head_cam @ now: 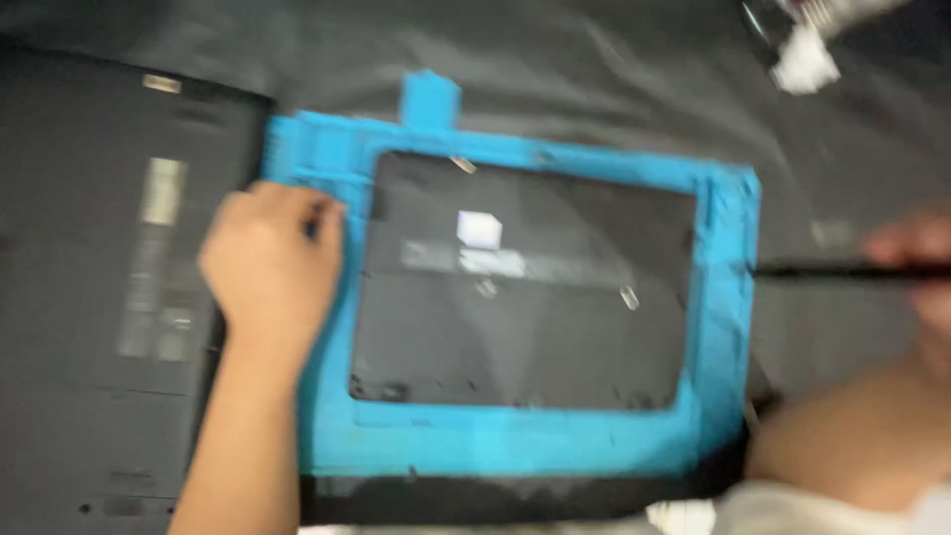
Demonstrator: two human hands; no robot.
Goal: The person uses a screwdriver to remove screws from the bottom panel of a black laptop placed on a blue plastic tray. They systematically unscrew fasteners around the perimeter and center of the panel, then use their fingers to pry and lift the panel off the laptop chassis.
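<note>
A rectangular dark slab [525, 287], flat and smooth, lies in a bright blue frame [495, 446] on a grey cloth-covered surface [614, 69], seen from the head camera. The frame has a matte, slightly uneven face, rounded corners and a small square tab jutting from its far edge. Pale labels [480, 246] sit near the slab's middle; blur makes their detail unreadable.

The left hand [272, 263] rests on the frame's left border, fingers curled in and bunched together, their tips pressing at the frame's inner left edge just beside the slab. Whether they pinch anything cannot be told. To the left lies a dark grey laptop base [109, 297], underside up, with pale stickers, partly cut off by the picture's edge.

At the right edge, the right hand [926, 267] is mostly out of frame and smeared by motion. Its fingers close around a thin black tool [832, 268], held level, whose tip touches the frame's right border, apart from the slab itself. A crumpled white scrap [804, 61] lies at the top right.
</note>
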